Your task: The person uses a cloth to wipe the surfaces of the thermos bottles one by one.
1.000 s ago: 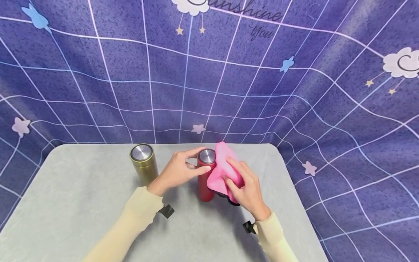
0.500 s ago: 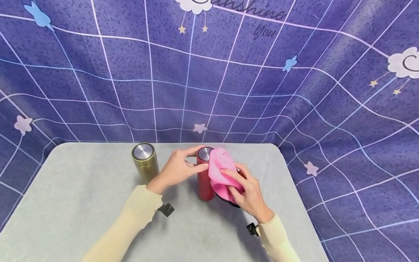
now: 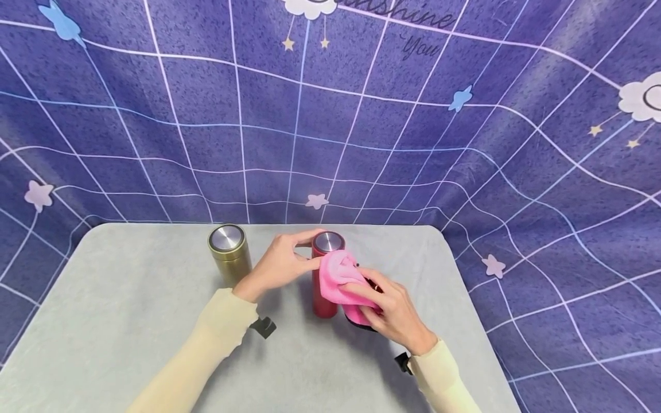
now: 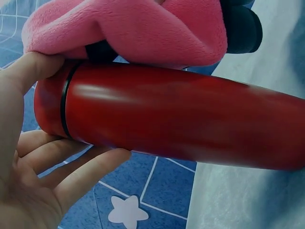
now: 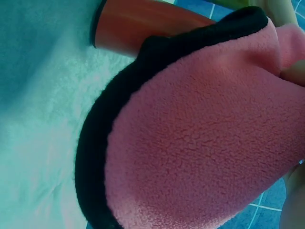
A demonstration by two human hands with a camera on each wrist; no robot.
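Observation:
A red thermos (image 3: pixel 324 307) with a shiny metal top stands upright on the grey table. My left hand (image 3: pixel 281 261) grips it near the top, thumb on the near side and fingers behind; the left wrist view shows them around the lid end of the red body (image 4: pixel 157 112). Bunched in my right hand (image 3: pixel 395 307) is a pink cloth (image 3: pixel 338 278) with a black edge, pinched between thumb and fingers. The cloth lies against the thermos's right front side, covering part of it. In the right wrist view the cloth's fuzzy face (image 5: pixel 200 143) fills most of the picture.
An olive-gold thermos (image 3: pixel 230 255) with a metal top stands left of the red one, close behind my left wrist. The grey table (image 3: pixel 129 310) ends at a blue gridded curtain (image 3: pixel 268 115) at the back and right. Small black devices sit at both wrists.
My right hand has moved the pink cloth down and toward the front of the red thermos, uncovering its metal top. The left hand keeps its grip there.

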